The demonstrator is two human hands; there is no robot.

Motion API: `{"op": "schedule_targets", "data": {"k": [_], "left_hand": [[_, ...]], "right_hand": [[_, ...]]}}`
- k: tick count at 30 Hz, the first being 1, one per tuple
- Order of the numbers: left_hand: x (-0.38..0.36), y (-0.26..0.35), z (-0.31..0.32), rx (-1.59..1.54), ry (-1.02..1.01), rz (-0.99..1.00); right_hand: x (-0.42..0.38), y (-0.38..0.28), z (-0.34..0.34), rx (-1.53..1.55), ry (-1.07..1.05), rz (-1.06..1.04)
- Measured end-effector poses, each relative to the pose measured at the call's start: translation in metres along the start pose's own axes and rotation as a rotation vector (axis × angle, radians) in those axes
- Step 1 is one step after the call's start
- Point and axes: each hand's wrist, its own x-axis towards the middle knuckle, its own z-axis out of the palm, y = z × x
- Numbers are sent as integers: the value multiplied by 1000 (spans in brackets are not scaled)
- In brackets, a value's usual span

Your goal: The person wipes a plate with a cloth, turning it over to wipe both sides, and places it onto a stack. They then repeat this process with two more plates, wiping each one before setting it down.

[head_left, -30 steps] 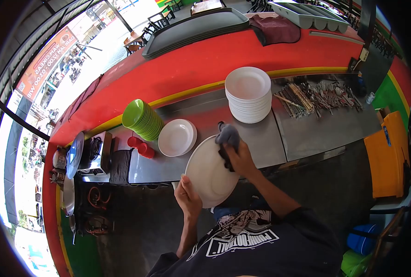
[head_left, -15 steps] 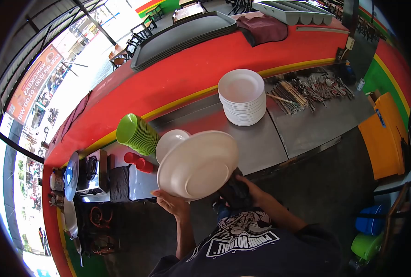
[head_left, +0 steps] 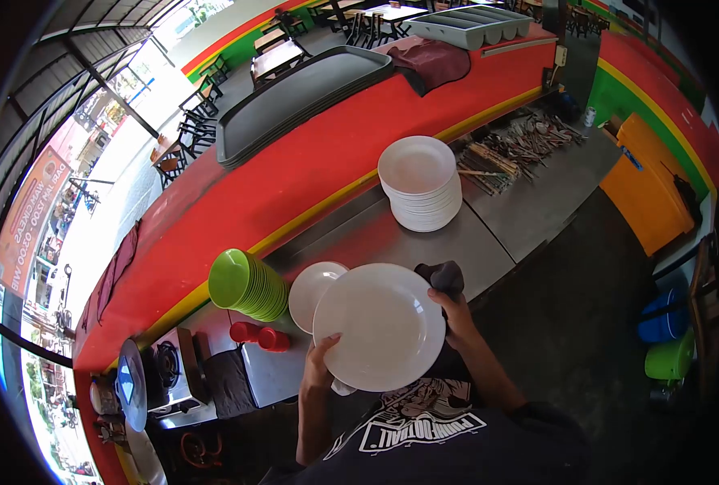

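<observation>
A large white plate [head_left: 384,327] is in front of me, its inner face turned up toward me. My left hand [head_left: 319,365] grips its left lower edge, thumb on top and fingers underneath. In my right hand [head_left: 455,314] is a dark cloth [head_left: 442,280], bunched at the plate's right edge. Behind the held plate, another white plate [head_left: 314,291] lies on the steel counter. Left of that stands a leaning stack of green bowls [head_left: 246,283], with red cups [head_left: 273,339] in front. Farther back rises a stack of white plates [head_left: 420,182].
Piled cutlery [head_left: 521,145] lies on the counter [head_left: 489,259] at the right. A red ledge [head_left: 319,153] behind it carries dark trays [head_left: 303,97], a maroon cloth [head_left: 432,65] and a grey cutlery holder [head_left: 473,26]. A stove [head_left: 178,368] stands at left, an orange container [head_left: 646,186] at right.
The plate has been turned from its underside to its inner face and lowered slightly. My right hand has moved up with the cloth to the plate's right edge. The camera view has shifted.
</observation>
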Motion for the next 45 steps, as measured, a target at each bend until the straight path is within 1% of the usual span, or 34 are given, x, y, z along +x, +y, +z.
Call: {"op": "schedule_targets", "data": {"k": [2,3,4,5,8,9,12,13,15,16,18,22,27,31,36,39,45], "left_hand": [[9,-4,-16,-12,-14,-165],[13,-5,-19,-53,-28,-162],[18,-5,-18,-52,-16,-136],[22,-5,-16,-47,1,-114],[38,-17,-18,-41,75,-36],[45,-23,-17,-52,103,1],[58,-30,-11,55,57,166],[62,-32,-10,132,33,217],[69,-35,-10,291,-5,315],[67,-25,-1,256,-8,269],[61,-2,21,185,-15,177],[81,9,32,172,-2,154],[125,4,48,254,34,135],[166,-1,85,210,94,139],[224,-9,129,254,91,97],[260,-25,141,196,79,94],[298,-34,173,214,167,72]], "right_hand": [[-7,12,4,-20,99,-66],[-12,21,5,-33,153,-111],[-16,28,8,-43,208,-152],[-29,25,19,-72,259,-147],[-45,59,12,-233,224,-254],[-58,55,21,-311,247,-68],[-62,67,44,-215,311,-134],[-57,67,40,-173,306,-116],[-38,69,28,-45,299,-83],[-29,66,26,18,295,-65],[-11,56,30,23,320,-73],[22,41,35,-3,346,-108],[73,22,14,-23,280,-115],[117,-11,-1,-21,232,-145],[172,-49,-34,-41,248,-149],[202,-66,-51,-50,240,-141],[242,-91,-70,-71,232,-93]]}}
